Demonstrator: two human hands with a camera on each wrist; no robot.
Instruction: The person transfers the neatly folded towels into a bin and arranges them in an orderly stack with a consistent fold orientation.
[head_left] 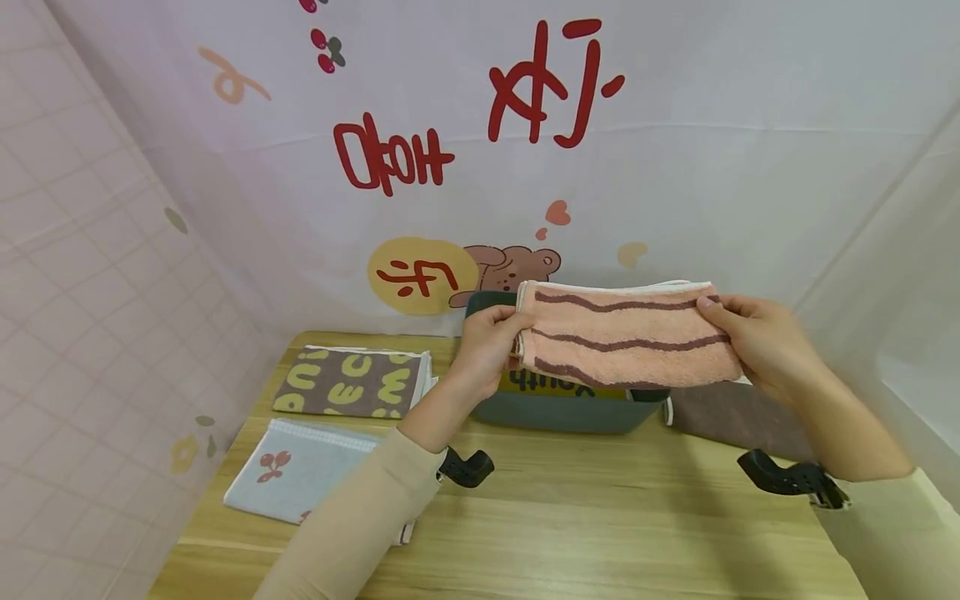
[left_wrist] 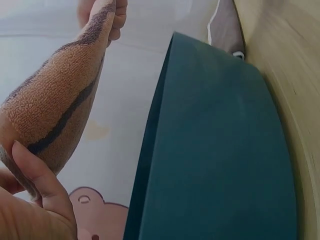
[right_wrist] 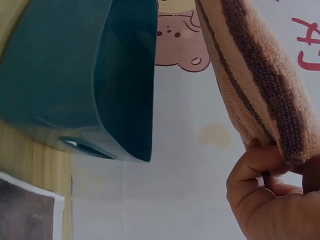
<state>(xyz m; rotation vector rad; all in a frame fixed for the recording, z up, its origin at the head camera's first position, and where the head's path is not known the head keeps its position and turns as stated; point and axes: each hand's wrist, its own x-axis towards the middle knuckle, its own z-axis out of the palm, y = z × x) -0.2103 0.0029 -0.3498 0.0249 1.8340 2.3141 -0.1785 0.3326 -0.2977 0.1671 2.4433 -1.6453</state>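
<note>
A cherry-print towel (head_left: pixel 315 471) and a lettered towel (head_left: pixel 352 385) are laid at left on the worktop (head_left: pixel 570 500). Above a green bin (head_left: pixel 555 414), a folded striped towel (head_left: pixel 630 329) is pinched at its left end by the left hand (head_left: pixel 483 343), thumb and fingers closed, and likewise at its right end by the right hand (head_left: pixel 768 343). A dark towel (head_left: pixel 735 418) is seen at far right. The striped towel is judged light, soft and limp, best held by both ends.

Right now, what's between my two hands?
The striped towel, its one end pinched by your left hand, the other by your right hand; the head view shows it.
</note>
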